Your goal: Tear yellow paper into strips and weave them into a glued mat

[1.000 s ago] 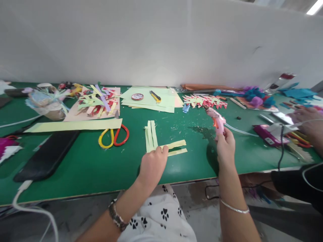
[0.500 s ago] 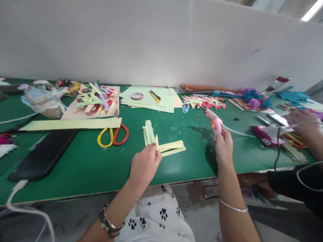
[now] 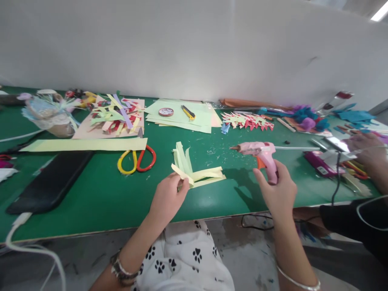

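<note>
My left hand [image 3: 171, 192] pinches a pale yellow paper strip [image 3: 207, 173] at the joint of an L-shaped piece, whose light green strips [image 3: 182, 158] point away from me. To the right, my right hand [image 3: 277, 192] is wrapped round the handle of a pink glue gun [image 3: 257, 149], its nozzle pointing left above the table. Scissors [image 3: 136, 159] with yellow and red handles lie left of the paper piece, their blades partly under a long pale green strip [image 3: 85, 144].
A black power bank [image 3: 50, 182] and cut strips [image 3: 117, 115] lie left on the green table [image 3: 121, 214]. Behind are paper sheets [image 3: 200, 119] with a cutter [image 3: 188, 113]. Another person's hand [image 3: 365, 147] is at the far right, near a purple box [image 3: 323, 163].
My right hand has turned the glue gun from pointing away to pointing left. The yellow strip end at my left fingertips has tipped over to the left.
</note>
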A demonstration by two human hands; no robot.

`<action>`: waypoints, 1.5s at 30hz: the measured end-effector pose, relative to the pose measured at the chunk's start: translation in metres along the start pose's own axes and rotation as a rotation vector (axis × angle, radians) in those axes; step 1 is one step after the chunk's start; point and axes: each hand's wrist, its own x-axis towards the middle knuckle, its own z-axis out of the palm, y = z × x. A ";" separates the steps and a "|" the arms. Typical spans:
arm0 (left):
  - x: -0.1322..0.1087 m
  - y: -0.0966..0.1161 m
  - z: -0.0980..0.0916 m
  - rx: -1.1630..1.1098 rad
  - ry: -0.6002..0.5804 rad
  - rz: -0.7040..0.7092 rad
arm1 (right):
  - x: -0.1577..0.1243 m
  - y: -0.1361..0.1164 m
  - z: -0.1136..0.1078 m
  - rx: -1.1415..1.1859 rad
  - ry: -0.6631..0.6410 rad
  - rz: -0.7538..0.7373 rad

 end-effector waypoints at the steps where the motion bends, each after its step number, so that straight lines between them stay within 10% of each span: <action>1: 0.000 -0.001 0.000 0.002 0.003 0.006 | -0.005 -0.001 -0.002 -0.015 -0.004 -0.043; 17: -0.002 -0.007 0.007 0.069 0.051 0.052 | -0.040 -0.007 0.008 -0.203 -0.106 -0.551; 45: -0.001 -0.007 0.005 0.015 0.063 0.003 | -0.043 -0.009 0.012 -0.242 -0.228 -0.547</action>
